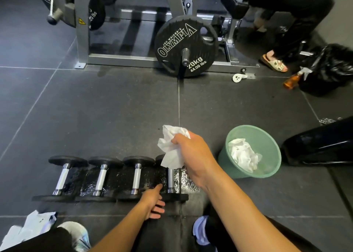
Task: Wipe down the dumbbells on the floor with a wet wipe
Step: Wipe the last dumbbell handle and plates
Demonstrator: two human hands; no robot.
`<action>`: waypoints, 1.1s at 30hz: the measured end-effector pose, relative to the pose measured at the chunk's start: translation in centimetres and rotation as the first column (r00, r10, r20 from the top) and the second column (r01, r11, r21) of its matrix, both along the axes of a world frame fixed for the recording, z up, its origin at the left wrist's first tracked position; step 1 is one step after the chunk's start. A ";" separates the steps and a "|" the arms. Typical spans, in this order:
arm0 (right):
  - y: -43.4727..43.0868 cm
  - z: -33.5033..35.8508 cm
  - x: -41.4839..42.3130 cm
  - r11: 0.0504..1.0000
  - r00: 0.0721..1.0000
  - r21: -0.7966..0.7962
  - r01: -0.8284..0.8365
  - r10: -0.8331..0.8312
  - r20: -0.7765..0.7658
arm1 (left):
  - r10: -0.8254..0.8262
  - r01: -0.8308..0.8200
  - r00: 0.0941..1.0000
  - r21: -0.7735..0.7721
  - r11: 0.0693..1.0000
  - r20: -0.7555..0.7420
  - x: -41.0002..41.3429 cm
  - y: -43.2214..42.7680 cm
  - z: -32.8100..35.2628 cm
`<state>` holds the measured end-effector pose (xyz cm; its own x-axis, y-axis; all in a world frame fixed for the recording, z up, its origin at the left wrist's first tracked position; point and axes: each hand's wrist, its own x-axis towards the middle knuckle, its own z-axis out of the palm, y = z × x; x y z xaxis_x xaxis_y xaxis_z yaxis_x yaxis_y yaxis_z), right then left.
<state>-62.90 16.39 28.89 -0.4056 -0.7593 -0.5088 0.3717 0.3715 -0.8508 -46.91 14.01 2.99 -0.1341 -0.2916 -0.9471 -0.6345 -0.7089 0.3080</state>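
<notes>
Dumbbells lie in a row of four on the dark rubber floor (114, 108), handles pointing away from the person: the first dumbbell (62, 177) far left, the second dumbbell (100, 178) just beside it, then the third dumbbell (136, 177). Wet patches shine on the floor between them. The left hand (153, 202) rests at the near end of the row, between the third and the fourth dumbbell (170, 179), fingers spread and loose, touching the near weight heads without gripping. Above the fourth dumbbell the right hand (188, 150) has its fingers closed around a crumpled white wet wipe (171, 146), which hangs over the far head. Right of that stands a green bin (267, 137) holding used wipes (243, 154).
</notes>
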 end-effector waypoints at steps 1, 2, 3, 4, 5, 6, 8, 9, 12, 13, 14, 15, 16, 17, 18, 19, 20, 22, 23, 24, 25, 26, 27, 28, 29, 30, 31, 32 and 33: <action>0.0 0.0 -0.2 1.000 1.000 0.004 0.003 -0.003 0.006 | 0.004 -0.004 1.000 0.015 1.000 0.010 -0.3 0.1 -0.2; 0.0 -0.1 -0.3 1.000 1.000 0.013 0.010 -0.010 0.010 | 0.016 -0.017 1.000 0.029 0.999 0.018 -0.6 0.1 -0.4; 0.0 -0.1 -0.3 1.000 1.000 0.020 0.018 -0.018 0.013 | 0.035 -0.037 0.999 0.045 0.998 0.028 -0.7 0.2 -0.6; 0.0 -0.2 -0.4 0.999 1.000 0.025 0.024 -0.024 0.009 | 0.057 -0.059 0.998 0.058 0.997 0.041 -1.0 0.2 -0.9; 0.0 -0.2 -0.5 0.999 0.999 0.029 0.033 -0.034 0.008 | 0.070 -0.075 0.996 0.080 0.994 0.059 -1.1 0.2 -1.1; -0.1 -0.3 -0.6 0.999 0.999 0.034 0.043 -0.043 0.010 | 0.077 -0.085 0.994 0.111 0.990 0.075 -1.2 0.2 -1.3; -0.2 -0.4 -0.8 0.997 0.998 0.040 0.066 -0.067 0.019 | 0.062 -0.081 0.992 0.180 0.980 0.109 -1.3 0.4 -1.7; -0.2 -0.3 -0.8 0.997 0.997 0.039 0.072 -0.073 0.027 | 0.058 -0.083 0.990 0.206 0.975 0.126 -1.3 0.7 -1.9; -0.2 0.1 -1.2 0.998 0.997 0.016 0.063 -0.064 0.044 | 0.099 -0.130 0.986 0.239 0.962 0.137 -1.6 1.5 -2.7; -0.1 0.2 -1.4 0.998 0.997 0.005 0.060 -0.060 0.044 | 0.130 -0.159 0.983 0.253 0.954 0.126 -1.8 1.7 -2.7; -0.1 0.4 -1.5 0.998 0.997 -0.003 0.059 -0.059 0.046 | 0.179 -0.201 0.978 0.274 0.940 0.105 -2.0 2.0 -2.9; -0.1 0.5 -1.6 0.998 0.997 -0.006 0.058 -0.058 0.047 | 0.241 -0.255 0.967 0.302 0.918 0.084 -2.2 2.2 -3.3; 0.0 0.5 -1.8 0.998 0.997 -0.010 0.061 -0.060 0.050 | 0.311 -0.314 0.948 0.333 0.889 0.063 -2.5 2.4 -3.6; 0.0 0.6 -1.9 0.997 0.996 -0.016 0.069 -0.068 0.054 | 0.388 -0.376 0.921 0.361 0.853 0.043 -2.8 2.5 -3.8; 0.0 0.7 -2.0 0.997 0.995 -0.022 0.079 -0.078 0.058 | 0.463 -0.436 0.886 0.381 0.815 0.024 -3.1 2.7 -4.3; 0.1 0.8 -2.2 0.996 0.995 -0.028 0.084 -0.082 0.062 | 0.539 -0.499 0.842 0.393 0.772 0.010 -3.4 3.0 -5.0; 0.1 0.9 -2.4 0.995 0.994 -0.032 0.090 -0.087 0.064 | 0.605 -0.551 0.796 0.400 0.733 -0.012 -3.7 3.1 -5.7; 0.1 1.0 -2.9 0.994 0.992 -0.035 0.106 -0.104 0.069 | 0.715 -0.639 0.698 0.411 0.650 -0.045 -4.5 3.5 -6.8; 0.0 1.0 -3.1 0.993 0.991 -0.033 0.114 -0.112 0.074 | 0.758 -0.674 0.649 0.418 0.609 -0.057 -4.9 3.6 -7.1; 0.1 1.2 -3.3 0.992 0.990 -0.031 0.125 -0.122 0.071 | 0.794 -0.703 0.604 0.420 0.573 -0.071 -5.2 3.7 -7.1; 0.1 1.1 -3.5 0.991 0.989 -0.030 0.133 -0.130 0.065 | 0.819 -0.731 0.569 0.409 0.546 -0.076 -5.5 3.7 -7.1; 0.2 0.9 -3.7 0.990 0.989 -0.025 0.139 -0.137 0.057 | 0.837 -0.753 0.543 0.399 0.524 -0.075 -5.8 3.6 -7.2; 0.3 0.6 -3.8 0.989 0.988 -0.018 0.144 -0.143 0.051 | 0.850 -0.775 0.524 0.383 0.503 -0.056 -5.9 3.6 -7.2; 0.4 0.4 -3.8 0.989 0.988 -0.011 0.148 -0.148 0.045 | 0.857 -0.785 0.513 0.380 0.490 -0.045 -6.0 3.7 -7.5; 0.4 0.3 -3.8 0.989 0.989 -0.009 0.147 -0.146 0.038 | 0.857 -0.788 0.514 0.375 0.487 -0.034 -6.1 3.8 -7.4; 0.4 0.4 -3.9 0.990 0.989 -0.008 0.143 -0.143 0.029 | 0.863 -0.797 0.504 0.371 0.477 -0.029 -6.2 3.8 -7.3; 0.4 0.4 -3.9 0.990 0.990 -0.004 0.141 -0.141 0.018 | 0.868 -0.809 0.496 0.355 0.468 -0.014 -6.3 3.8 -7.2; 0.4 0.5 -3.9 0.990 0.990 0.000 0.143 -0.143 0.005 | 0.871 -0.815 0.491 0.349 0.462 -0.006 -6.4 3.8 -7.2; 0.4 0.5 -3.9 0.989 0.989 0.002 0.147 -0.147 -0.005 | 0.870 -0.823 0.493 0.329 0.463 0.008 -6.5 3.8 -7.0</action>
